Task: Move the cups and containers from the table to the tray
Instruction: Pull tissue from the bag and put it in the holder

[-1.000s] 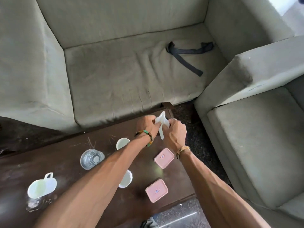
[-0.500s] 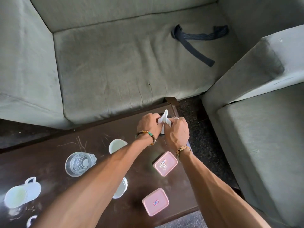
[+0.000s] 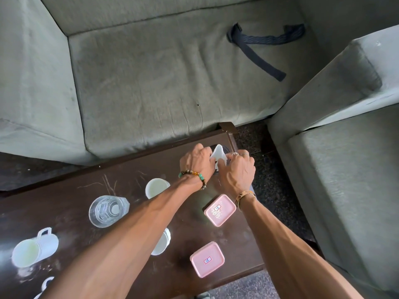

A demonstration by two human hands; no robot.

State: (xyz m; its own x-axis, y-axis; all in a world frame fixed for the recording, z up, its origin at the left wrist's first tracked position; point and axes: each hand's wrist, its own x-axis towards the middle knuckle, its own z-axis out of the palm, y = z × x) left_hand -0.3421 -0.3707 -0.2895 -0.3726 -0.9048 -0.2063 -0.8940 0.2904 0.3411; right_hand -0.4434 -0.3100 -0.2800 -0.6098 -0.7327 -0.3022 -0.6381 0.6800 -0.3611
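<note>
Head camera, looking down: both forearms stretched over a dark brown table, hands close together near its far right corner. Left hand, fingers curled, pinching a white crumpled piece from the left; right hand, likewise curled, gripping the same piece from the right. Beneath the piece, something dark and rounded, too hidden to name. Beaded bracelet on the left wrist, woven band on the right wrist, rings on the right fingers. Cups and containers all on the table top: a clear glass upright, left of the left forearm; a white cup beyond it, partly covered by that forearm; a second white cup nearer, mostly hidden under the same forearm; a white mug with a handle near the left edge of the frame; part of another white mug cut off at the bottom left corner. Between the forearms, two pink lidded boxes, apart from each other: far pink container just beside the right wrist, near pink container close to the table's near edge. Behind the table, a grey-green sofa with a black strap lying on its seat; to the right, a second seat of the same cloth, with dark floor between it and the table.
</note>
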